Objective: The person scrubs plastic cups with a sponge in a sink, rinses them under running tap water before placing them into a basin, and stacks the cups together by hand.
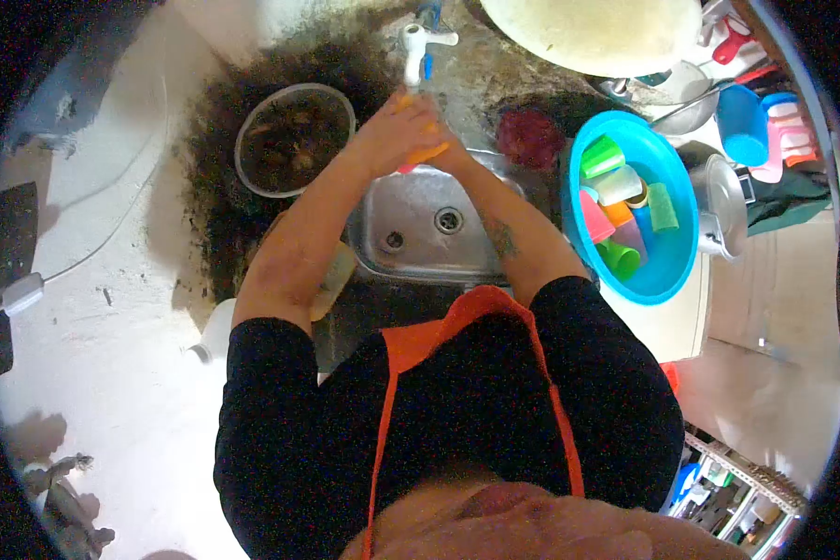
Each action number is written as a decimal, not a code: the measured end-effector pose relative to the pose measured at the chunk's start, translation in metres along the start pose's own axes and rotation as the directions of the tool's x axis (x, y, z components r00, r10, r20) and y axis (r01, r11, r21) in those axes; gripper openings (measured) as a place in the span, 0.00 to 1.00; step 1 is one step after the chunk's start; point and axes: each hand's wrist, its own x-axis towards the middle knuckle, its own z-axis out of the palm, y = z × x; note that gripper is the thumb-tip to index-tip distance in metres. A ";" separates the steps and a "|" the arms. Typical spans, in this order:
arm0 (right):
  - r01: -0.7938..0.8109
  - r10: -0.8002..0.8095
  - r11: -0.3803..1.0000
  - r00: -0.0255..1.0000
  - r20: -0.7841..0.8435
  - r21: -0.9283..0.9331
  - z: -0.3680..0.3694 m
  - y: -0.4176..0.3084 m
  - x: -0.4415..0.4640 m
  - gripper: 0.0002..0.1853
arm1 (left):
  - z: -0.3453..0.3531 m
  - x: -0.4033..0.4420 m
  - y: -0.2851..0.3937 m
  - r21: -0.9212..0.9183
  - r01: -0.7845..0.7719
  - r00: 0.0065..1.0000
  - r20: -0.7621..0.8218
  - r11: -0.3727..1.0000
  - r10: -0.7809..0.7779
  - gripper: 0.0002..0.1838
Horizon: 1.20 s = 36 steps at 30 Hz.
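Observation:
Below the white tap (414, 51), both hands meet over the far edge of the metal sink (406, 266). My left hand (397, 135) is closed over an orange cup (427, 152), which is mostly covered by the fingers. My right hand (450, 152) presses against the cup from the other side, its fingers largely hidden behind the left hand. A small pink bit shows under the cup; I cannot tell what it is. Two drain holes are visible in the sink floor.
Right of the sink stands a blue basin (583, 245) holding several coloured cups. A red mesh bundle (529, 136) lies between them. At the left is a round tub (244, 168) with dark contents. A metal pot (730, 210) and a large pale round lid (597, 37) are further right.

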 end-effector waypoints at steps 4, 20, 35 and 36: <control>0.005 0.039 0.864 0.996 0.077 -0.503 -0.009 -0.021 0.020 0.25 | -0.028 0.001 0.010 0.152 0.351 0.799 0.466 0.924 -0.381 0.22; -0.492 0.477 0.870 0.831 -0.285 0.021 -0.041 -0.061 0.045 0.37 | 0.063 -0.053 0.040 -0.250 0.833 0.552 0.430 0.493 -0.715 0.38; -0.471 0.449 -0.369 0.664 0.597 0.801 -0.008 -0.053 0.020 0.24 | 0.172 -0.035 0.041 -0.842 -0.056 0.658 0.373 -0.536 -0.654 0.28; -0.506 0.403 -0.432 0.633 0.661 0.747 -0.010 -0.059 0.017 0.25 | 0.145 -0.027 0.046 -0.534 -0.271 0.589 0.566 -0.801 -0.577 0.25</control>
